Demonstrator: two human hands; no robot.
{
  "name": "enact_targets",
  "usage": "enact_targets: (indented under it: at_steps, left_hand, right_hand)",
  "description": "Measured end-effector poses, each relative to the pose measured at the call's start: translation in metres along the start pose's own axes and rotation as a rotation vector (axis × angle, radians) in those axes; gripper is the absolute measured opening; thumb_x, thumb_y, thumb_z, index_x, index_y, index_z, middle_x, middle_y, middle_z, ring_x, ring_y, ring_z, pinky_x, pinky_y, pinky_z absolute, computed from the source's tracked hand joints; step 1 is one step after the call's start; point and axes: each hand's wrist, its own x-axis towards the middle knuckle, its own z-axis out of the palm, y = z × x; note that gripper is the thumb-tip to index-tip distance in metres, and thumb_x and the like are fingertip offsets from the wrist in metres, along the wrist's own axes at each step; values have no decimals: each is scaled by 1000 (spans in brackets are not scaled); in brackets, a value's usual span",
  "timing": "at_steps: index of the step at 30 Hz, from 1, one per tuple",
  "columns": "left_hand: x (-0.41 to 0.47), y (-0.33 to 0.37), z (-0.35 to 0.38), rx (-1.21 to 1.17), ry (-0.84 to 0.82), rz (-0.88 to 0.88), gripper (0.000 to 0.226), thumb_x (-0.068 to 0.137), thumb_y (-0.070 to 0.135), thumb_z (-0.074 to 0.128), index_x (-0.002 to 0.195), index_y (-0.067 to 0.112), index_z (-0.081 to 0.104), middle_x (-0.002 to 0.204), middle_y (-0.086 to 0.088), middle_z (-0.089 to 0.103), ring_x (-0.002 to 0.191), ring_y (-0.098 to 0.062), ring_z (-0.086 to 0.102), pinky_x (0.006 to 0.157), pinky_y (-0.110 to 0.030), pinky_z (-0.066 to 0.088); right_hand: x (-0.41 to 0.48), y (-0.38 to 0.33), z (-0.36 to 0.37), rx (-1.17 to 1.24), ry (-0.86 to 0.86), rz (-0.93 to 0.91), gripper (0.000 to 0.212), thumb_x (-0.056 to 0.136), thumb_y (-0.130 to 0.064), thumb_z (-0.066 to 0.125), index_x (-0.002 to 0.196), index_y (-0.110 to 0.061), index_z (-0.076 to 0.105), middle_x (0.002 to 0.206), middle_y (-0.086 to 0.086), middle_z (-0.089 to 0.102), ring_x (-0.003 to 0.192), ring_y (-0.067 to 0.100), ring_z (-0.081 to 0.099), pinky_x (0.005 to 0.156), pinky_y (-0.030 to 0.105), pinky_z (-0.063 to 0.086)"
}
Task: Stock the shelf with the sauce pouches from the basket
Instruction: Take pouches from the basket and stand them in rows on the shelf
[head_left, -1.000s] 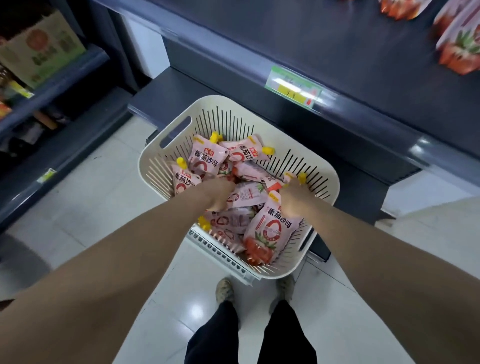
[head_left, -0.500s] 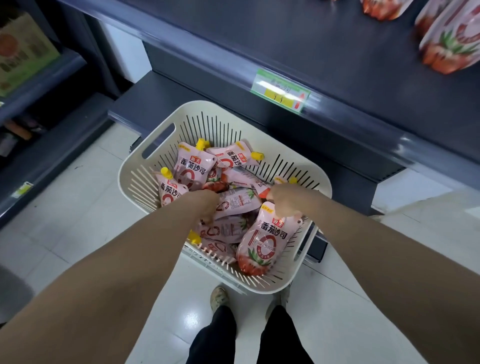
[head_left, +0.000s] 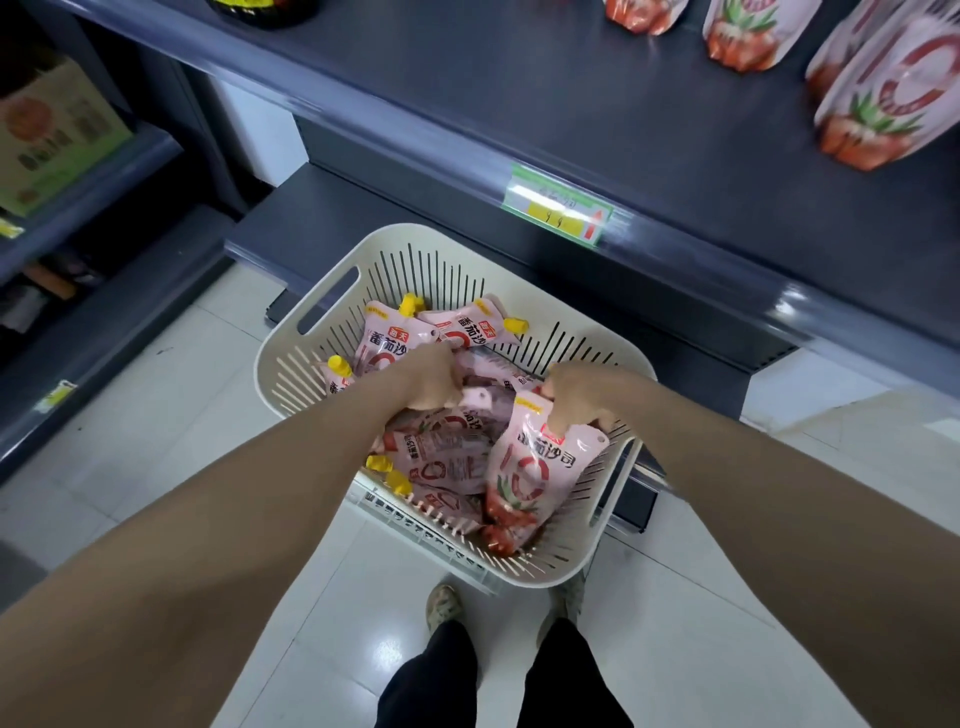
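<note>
- Compared with half a second back, the pouch in the right hand (head_left: 576, 400) has been lifted a little further out of the pile, and more of the upper shelf is taken in by the view.
- The right hand is closed around the top edge of one sauce pouch (head_left: 535, 478), which hangs upright with its bottom still down among the others, near the basket's right wall.
- The left hand (head_left: 431, 382) is curled down into the heap. Something pale is seen at its fingertips, but whether a pouch is actually gripped can't be told.
- The rest of the pouches (head_left: 441, 457) are piled loose in the white slatted basket (head_left: 306, 358), yellow caps pointing every which way.
- The target shelf (head_left: 519, 104) sits above and behind the basket, with a few pouches (head_left: 878, 98) already stood up at its right end and plenty of bare space left.
- What could go wrong, probably:
  - the held pouch is pinched only by its top, so it could slip out or swing on the way up;
  - its lower end could be snagged on neighbours or the slats, and a second pouch dragged over the rim onto the floor;
  - these floppy pouches could easily be tipped over once set on the shelf.
</note>
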Motion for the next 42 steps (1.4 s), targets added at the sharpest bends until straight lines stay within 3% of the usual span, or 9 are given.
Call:
enact_targets:
  at_steps: [2,6,12,15,17,19,24,32,42]
  left_hand:
    - [-1,8,-9,-56,104,27,30,83,15,58,109,3,67,107,-18,65,98,-29,60,85,-35,47]
    - [-1,8,-6,-170,124,35,25,89,17,53,112,12,64,115,-12,62,93,-32,62,82,-36,51]
    - [1,3,2,-233,218,15,28,80,3,62,107,9,56,98,-12,59,87,-25,52,71,-28,39]
    - [3,5,9,-180,215,-24,35,82,5,61,116,10,59,118,-17,62,102,-31,57,82,-31,43]
    - [5,5,15,-202,225,-53,45,86,4,56,131,6,51,128,-18,58,115,-34,54,91,-33,44]
    - [4,8,15,-241,225,-21,36,88,-1,48,123,3,56,114,-19,62,106,-35,56,88,-36,46]
    - [-8,20,-8,-104,241,88,14,85,-2,45,84,2,58,88,-15,61,85,-29,54,72,-35,44]
    - [-76,66,-96,109,349,173,9,82,6,56,73,9,54,79,-9,54,74,-27,49,64,-29,38]
    - [-158,177,-180,169,584,426,19,80,-2,46,65,9,46,80,-11,51,78,-30,50,66,-35,43]
  right_hand:
    - [-3,-2,-7,54,101,-13,31,84,-11,64,111,3,61,88,12,64,60,19,56,53,27,49]
    - [-1,0,1,74,281,26,12,81,-7,66,92,-2,66,69,4,57,72,23,59,52,28,48]
    - [4,13,20,338,354,166,7,79,-5,68,83,-7,63,74,4,63,59,13,53,54,21,43]
    - [8,14,24,448,364,214,17,79,-5,66,67,-10,55,68,3,59,58,13,54,50,22,42]
    - [7,14,26,474,358,178,3,81,-5,62,79,-6,64,81,8,65,73,20,63,58,26,48]
    - [4,13,26,454,366,119,16,84,-5,59,97,-5,68,93,10,67,89,24,65,67,29,49]
    - [-20,1,6,219,534,-8,19,82,-1,53,65,-9,56,67,5,54,70,24,53,52,26,37]
    - [-107,6,-64,45,773,-70,24,83,-6,57,103,-10,68,104,8,64,91,28,62,69,32,51]
    - [-242,58,-128,-2,991,86,24,86,-4,53,103,-3,69,105,13,65,93,28,60,72,31,47]
